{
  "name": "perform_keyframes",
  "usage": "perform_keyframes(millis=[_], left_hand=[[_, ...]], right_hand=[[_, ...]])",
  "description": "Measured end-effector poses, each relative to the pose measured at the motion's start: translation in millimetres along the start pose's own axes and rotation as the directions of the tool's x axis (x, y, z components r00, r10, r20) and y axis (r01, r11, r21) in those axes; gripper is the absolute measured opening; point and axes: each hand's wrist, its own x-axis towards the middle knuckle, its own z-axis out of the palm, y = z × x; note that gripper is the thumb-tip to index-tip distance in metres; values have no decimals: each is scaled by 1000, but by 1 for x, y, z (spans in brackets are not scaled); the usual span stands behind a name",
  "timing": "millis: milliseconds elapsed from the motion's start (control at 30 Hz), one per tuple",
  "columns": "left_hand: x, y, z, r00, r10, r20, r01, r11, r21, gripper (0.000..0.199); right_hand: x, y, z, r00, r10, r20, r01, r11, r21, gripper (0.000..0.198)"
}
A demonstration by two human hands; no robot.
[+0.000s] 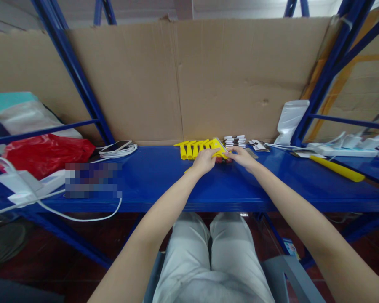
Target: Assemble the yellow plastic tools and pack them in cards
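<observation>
Over the blue shelf, my left hand point(204, 163) is closed around the handle of a yellow scraper point(219, 145), whose wide head tilts up and away. My right hand point(241, 158) pinches at the right edge of that head; whether a small part sits between its fingers is too small to tell. Just left of the head, several yellow scrapers point(190, 150) stand in a row. Behind my right hand are stacked small black-and-white packets point(235, 140). Small dark red items point(228, 160) lie beneath my hands, partly hidden.
A cardboard sheet point(139, 84) closes off the back. To the left lie a phone point(116, 146), coiled white cable point(126, 151) and a red bag point(47, 153). On the right are a white pouch point(291, 121), a power strip point(344, 150) and a long yellow-handled tool point(337, 168).
</observation>
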Motion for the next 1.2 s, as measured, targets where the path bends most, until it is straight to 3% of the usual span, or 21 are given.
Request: perform_keyframes(millis=[133, 467, 700, 900, 967, 1067, 1200], left_hand=[[0, -1, -2, 999, -32, 24, 30, 998, 58, 47], [-8, 1, -4, 985, -45, 165, 16, 985, 174, 64], [-7, -2, -5, 978, 35, 204, -59, 992, 114, 72], [-5, -8, 0, 989, 69, 130, -70, 998, 1, 72], [-3, -9, 1, 993, 69, 94, -66, 997, -41, 71], [1, -13, 1, 999, 43, 22, -40, 993, -108, 70], [7, -15, -3, 996, -28, -87, 5, 967, -256, 71]], right_hand=[[0, -1, -3, 999, -19, 39, 19, 1000, -20, 20], [4, 1, -3, 998, 54, -22, -53, 998, 23, 10], [4, 2, -5, 999, 41, -33, -40, 999, 24, 16], [5, 4, -7, 999, -15, -36, 16, 1000, 14, 27], [7, 4, -10, 996, -41, -84, 36, 997, -62, 31], [11, 5, -20, 986, -66, -154, 13, 948, -319, 34], [13, 14, -43, 975, 14, -224, -165, 720, -674, 37]])
